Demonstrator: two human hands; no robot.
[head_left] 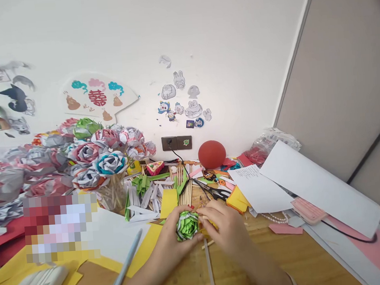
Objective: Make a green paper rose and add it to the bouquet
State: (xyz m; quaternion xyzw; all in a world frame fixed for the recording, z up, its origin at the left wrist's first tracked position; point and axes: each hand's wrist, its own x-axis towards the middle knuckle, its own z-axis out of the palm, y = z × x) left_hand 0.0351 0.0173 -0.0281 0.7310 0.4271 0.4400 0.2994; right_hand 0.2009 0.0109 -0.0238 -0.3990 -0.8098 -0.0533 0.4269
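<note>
A green and white folded-paper flower (187,225) sits in my left hand (173,235), whose fingers and thumb wrap around its sides. Right beside the flower, my right hand (226,224) is closed in a pinch; what its fingertips hold is hidden. Under those fingers shows part of a yellowish, see-through thing (210,230), too covered to name. A narrow pale strip (209,265) lies below the hands on the wooden table (244,269). Just beyond the right hand rest black-handled scissors (220,193).
Many paper flowers (86,152) crowd the left. Folded green and white paper strips (145,197) and wooden sticks (187,187) lie ahead, near a red balloon-like ball (212,154). A grey-blue pen-like stick (125,264) is left; white sheets (323,185) and a pink calculator-like object (308,209) are right.
</note>
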